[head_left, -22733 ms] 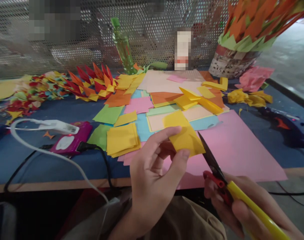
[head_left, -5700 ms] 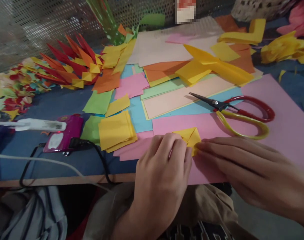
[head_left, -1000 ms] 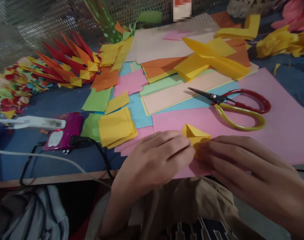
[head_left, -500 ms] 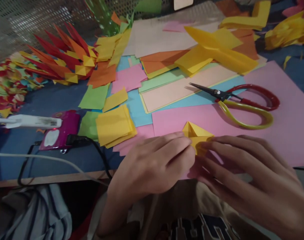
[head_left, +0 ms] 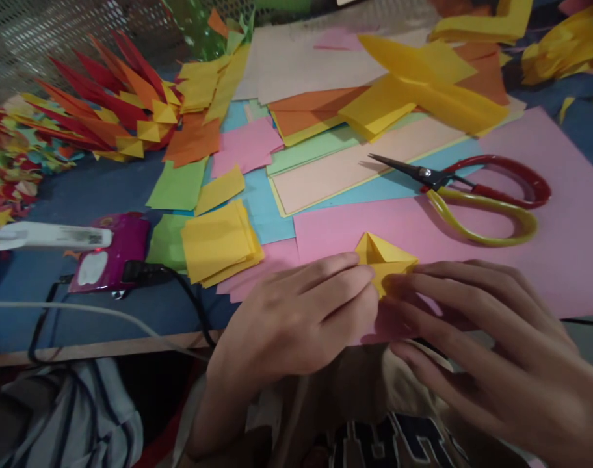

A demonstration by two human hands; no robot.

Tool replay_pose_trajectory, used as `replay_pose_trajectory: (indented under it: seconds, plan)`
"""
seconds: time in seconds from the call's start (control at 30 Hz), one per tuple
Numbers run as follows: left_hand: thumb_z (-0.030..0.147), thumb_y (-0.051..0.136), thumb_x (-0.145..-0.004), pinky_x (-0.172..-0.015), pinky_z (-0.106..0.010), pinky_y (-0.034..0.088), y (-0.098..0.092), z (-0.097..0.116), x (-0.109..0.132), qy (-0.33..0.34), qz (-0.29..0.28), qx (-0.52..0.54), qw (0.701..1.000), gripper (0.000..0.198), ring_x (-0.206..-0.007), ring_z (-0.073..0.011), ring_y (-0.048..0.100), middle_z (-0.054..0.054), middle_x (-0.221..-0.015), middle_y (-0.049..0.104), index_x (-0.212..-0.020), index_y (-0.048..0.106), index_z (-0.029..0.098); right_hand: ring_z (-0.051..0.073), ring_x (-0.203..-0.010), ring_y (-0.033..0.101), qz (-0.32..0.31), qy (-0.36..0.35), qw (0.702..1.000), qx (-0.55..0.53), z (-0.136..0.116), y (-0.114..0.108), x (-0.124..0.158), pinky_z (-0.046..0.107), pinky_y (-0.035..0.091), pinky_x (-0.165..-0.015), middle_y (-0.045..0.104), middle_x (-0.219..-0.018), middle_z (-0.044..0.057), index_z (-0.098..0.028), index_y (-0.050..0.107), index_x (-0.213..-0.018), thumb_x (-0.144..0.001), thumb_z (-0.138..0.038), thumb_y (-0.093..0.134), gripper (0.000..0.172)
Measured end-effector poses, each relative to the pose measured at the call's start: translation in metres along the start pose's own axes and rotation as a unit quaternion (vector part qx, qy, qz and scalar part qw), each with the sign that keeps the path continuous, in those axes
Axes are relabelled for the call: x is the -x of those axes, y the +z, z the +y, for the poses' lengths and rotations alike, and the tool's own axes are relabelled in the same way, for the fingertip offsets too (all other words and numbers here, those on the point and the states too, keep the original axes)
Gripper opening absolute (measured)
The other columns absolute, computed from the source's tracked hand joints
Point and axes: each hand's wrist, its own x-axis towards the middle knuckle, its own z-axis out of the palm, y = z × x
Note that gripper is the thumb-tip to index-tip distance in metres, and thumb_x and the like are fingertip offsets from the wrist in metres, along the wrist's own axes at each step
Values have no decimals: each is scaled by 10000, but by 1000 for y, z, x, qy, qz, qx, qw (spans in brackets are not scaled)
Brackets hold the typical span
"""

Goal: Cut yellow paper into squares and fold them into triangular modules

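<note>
Head view: left hand [head_left: 301, 318] gripping folded yellow paper [head_left: 390, 267] by left side, over pink sheet [head_left: 335, 224]; right hand [head_left: 491, 331] resting spread, touching right corner. Probably handling light, crisp, crease-prone; suiting edge holds.

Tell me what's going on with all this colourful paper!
A person's left hand holds a small, partly folded yellow paper, and the fingertips of the right hand are at its right side. Both hands are at the near edge of a big pink sheet. The scissors lie beyond them, and a stack of yellow squares lies to the left.
</note>
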Motion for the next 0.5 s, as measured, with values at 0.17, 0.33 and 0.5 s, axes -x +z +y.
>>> replay_pose_trajectory:
  seconds: [0.17,0.33,0.5]
  plan:
    - [111,536,-1128,-1168,-369,649,8,-4,2,-7,30,16,999,250,-1313,-224,778,-93,-1345,831,-1241,758,123,370,-1254,676,-11,-7,1000,9,2,1,3,563,572,-1003,745,-1398,127,-185,788,-1237,-931,-173,850,312]
    - [148,510,-1158,-1168,-344,642,13,-6,5,3,41,-2,999,264,-1337,-212,764,-96,-1374,820,-1284,739,116,378,-1243,684,-7,-26,999,33,2,3,3,570,551,-1032,756,-1399,130,-157,795,-1235,-941,-218,852,305]
    - [138,534,-1150,-1169,-345,645,14,-6,6,5,46,-5,999,254,-1330,-210,767,-92,-1369,823,-1294,742,114,389,-1246,698,-15,-23,999,43,1,5,2,590,549,-1037,766,-1404,136,-147,791,-1221,-947,-210,825,283]
